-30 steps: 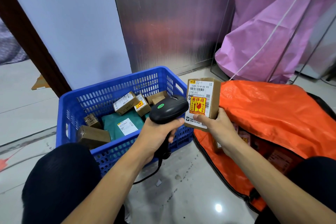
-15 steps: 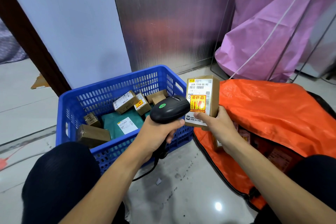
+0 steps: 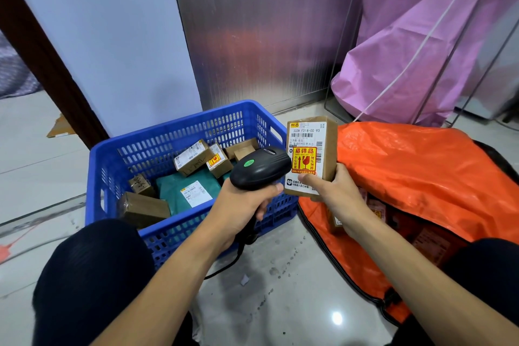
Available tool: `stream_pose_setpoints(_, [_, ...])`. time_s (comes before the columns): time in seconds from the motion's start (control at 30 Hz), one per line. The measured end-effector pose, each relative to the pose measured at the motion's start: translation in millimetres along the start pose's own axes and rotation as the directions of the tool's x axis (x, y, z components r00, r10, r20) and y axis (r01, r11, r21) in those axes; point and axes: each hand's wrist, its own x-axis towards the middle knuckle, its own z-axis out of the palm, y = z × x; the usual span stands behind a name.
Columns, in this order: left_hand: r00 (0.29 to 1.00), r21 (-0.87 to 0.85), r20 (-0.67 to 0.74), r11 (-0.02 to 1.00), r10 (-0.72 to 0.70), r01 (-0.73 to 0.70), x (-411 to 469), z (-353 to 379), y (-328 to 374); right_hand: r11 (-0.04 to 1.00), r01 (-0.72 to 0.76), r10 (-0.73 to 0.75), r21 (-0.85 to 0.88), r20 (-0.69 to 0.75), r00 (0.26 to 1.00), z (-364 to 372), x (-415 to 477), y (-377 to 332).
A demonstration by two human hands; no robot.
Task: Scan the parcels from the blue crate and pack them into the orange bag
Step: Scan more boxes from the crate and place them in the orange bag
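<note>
Parcels point(image 3: 191, 159) of brown cardboard lie in the blue plastic lattice crate point(image 3: 179, 132) at left. Beside it the left hand point(image 3: 241, 205) is curled round a black handheld barcode scanner point(image 3: 261, 167), nose almost at the label point(image 3: 304, 154) of the small brown cardboard box point(image 3: 327, 149) pinched upright by the right hand point(image 3: 331, 191), just beside the crumpled orange woven bag point(image 3: 421, 171). Best aim higher, at the barcode stripes point(image 3: 302, 135), holding the box steady.

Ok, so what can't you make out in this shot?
Head view, held parcel: label partly covered by the scanner and the right hand.
Head view, parcels in the orange bag: mostly hidden by its fabric and the right forearm.
Head view, crate parcels: label print too small to read.
</note>
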Motion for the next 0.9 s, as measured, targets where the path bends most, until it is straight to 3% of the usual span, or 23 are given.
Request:
stream_pose_setpoints(0.27, [1.0, 0.008, -0.018, 1.0, 0.011, -0.01, 6, -1, -6, 1.0, -0.023, 0.023, 0.005, 0.003, 1.0, 0, 1, 2])
stream_pose_setpoints(0.4, [0.996, -0.143, -0.092, 0.99, -0.005, -0.008, 9, 2, -10, 0.999, -0.032, 0.032, 0.004, 0.009, 0.999, 1, -3, -2])
stream_pose_setpoints(0.6, [0.976, -0.215, -0.208, 0.976, -0.063, 0.017, 21, 17, -23, 0.966, -0.176, 0.117, 0.188, 0.291, 0.95, -3, -14, -7])
stream_pose_setpoints(0.9, [0.974, -0.284, -0.153, 0.951, -0.167, 0.119, 36, 57, -53, 0.936, -0.311, 0.231, 0.166, 0.377, 0.897, -30, -12, 17])
